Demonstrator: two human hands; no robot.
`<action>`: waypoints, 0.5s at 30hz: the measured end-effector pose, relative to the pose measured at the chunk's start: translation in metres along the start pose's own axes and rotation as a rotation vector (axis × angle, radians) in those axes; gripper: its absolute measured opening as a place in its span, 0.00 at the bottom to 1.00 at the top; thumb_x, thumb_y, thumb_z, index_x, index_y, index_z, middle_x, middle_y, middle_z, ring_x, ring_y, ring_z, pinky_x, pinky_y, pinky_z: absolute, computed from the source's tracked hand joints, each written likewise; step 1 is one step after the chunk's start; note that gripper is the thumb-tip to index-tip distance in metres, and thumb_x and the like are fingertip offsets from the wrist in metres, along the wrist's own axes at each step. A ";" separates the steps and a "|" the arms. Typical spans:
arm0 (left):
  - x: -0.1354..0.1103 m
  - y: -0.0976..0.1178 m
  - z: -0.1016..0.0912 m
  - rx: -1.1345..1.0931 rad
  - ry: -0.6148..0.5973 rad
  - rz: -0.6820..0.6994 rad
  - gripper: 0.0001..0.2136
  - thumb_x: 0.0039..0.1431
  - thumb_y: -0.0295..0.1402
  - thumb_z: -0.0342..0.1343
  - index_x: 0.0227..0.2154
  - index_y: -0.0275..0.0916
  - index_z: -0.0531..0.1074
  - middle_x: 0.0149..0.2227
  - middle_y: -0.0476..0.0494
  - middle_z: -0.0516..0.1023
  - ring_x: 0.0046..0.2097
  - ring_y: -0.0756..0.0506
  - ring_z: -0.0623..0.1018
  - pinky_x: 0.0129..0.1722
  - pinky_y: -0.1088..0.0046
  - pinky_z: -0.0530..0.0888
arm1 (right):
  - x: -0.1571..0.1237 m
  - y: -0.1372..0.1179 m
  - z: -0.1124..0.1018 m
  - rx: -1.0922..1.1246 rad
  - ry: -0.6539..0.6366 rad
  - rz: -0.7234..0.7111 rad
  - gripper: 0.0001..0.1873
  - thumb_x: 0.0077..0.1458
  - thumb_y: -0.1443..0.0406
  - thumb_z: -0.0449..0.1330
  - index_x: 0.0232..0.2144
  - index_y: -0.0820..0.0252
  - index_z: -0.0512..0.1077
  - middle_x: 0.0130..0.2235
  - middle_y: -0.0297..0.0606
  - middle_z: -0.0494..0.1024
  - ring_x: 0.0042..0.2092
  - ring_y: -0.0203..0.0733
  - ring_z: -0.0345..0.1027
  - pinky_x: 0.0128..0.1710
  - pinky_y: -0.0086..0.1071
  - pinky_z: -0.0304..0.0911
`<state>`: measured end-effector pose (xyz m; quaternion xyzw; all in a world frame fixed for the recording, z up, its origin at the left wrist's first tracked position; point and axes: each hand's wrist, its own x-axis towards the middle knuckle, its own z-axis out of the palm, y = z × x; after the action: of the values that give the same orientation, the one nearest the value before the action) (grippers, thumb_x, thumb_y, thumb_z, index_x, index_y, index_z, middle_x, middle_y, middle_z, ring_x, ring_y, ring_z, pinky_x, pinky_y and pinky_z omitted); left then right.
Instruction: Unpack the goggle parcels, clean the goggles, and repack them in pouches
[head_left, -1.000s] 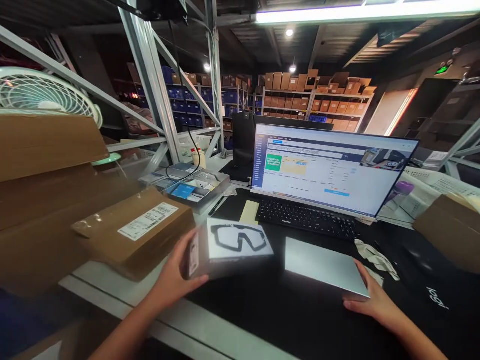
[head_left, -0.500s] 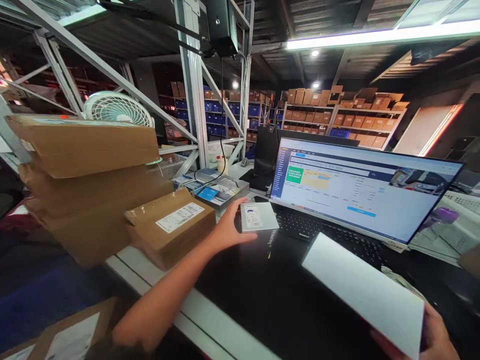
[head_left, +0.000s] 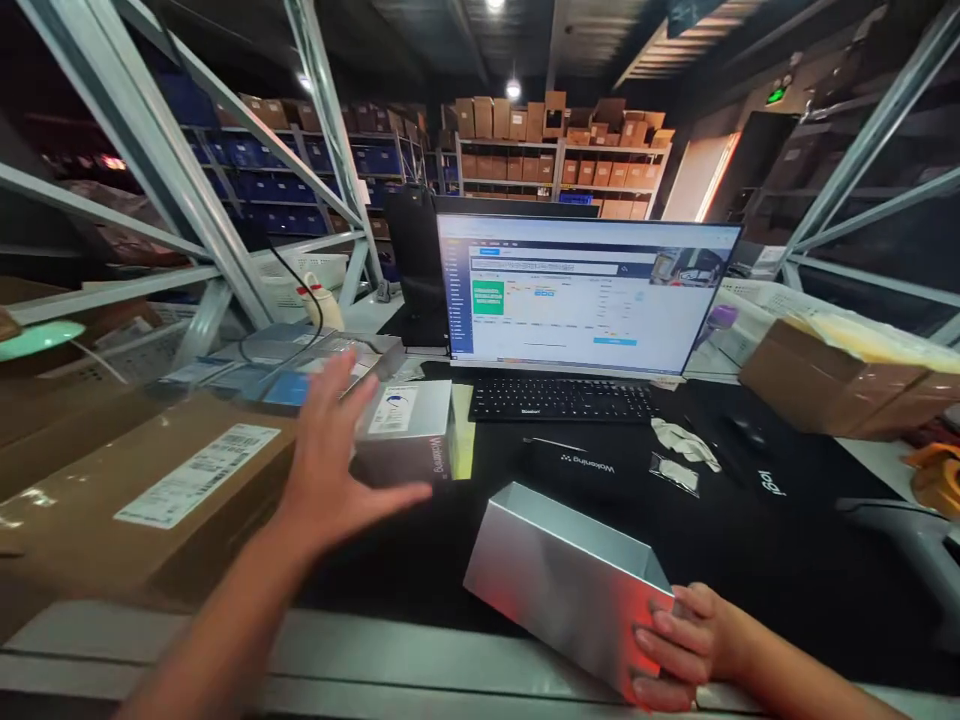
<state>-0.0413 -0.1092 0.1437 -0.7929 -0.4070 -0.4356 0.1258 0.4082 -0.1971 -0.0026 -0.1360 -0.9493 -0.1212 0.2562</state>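
Holding a smooth silvery box (head_left: 551, 595) (hollow, sharp-cornered) in my right hand (head_left: 679, 645); my left hand (head_left: 330, 475) spread wide beside a labelled carton (head_left: 416, 450).

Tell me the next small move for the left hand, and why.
Probably bring the left hand across to steady the left end of the silver box: the right hand holds it only by its right end, while the left is wide open beside the labelled box.
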 end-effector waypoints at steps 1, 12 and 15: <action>-0.010 0.020 0.005 -0.013 0.036 0.149 0.54 0.43 0.55 0.72 0.70 0.55 0.48 0.72 0.43 0.51 0.72 0.29 0.52 0.70 0.39 0.44 | -0.001 0.000 0.002 0.182 -0.200 0.169 0.19 0.49 0.60 0.71 0.42 0.27 0.74 0.35 0.18 0.82 0.41 0.37 0.77 0.44 0.26 0.75; -0.064 0.093 0.074 -0.540 -0.342 0.166 0.12 0.58 0.37 0.67 0.35 0.39 0.69 0.32 0.50 0.76 0.36 0.49 0.77 0.66 0.54 0.67 | -0.005 0.048 -0.038 -0.007 0.137 0.739 0.28 0.54 0.58 0.66 0.56 0.38 0.67 0.46 0.36 0.78 0.51 0.52 0.73 0.56 0.52 0.68; -0.074 0.100 0.076 -0.542 -0.254 0.184 0.10 0.60 0.36 0.65 0.34 0.39 0.69 0.31 0.49 0.75 0.35 0.50 0.76 0.66 0.53 0.66 | 0.045 0.084 -0.054 -0.022 0.134 0.838 0.25 0.63 0.59 0.57 0.61 0.51 0.63 0.60 0.47 0.69 0.63 0.55 0.62 0.65 0.56 0.56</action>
<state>0.0579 -0.1705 0.0554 -0.8791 -0.2151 -0.4126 -0.1030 0.4222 -0.1258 0.0793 -0.5046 -0.7918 -0.0252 0.3432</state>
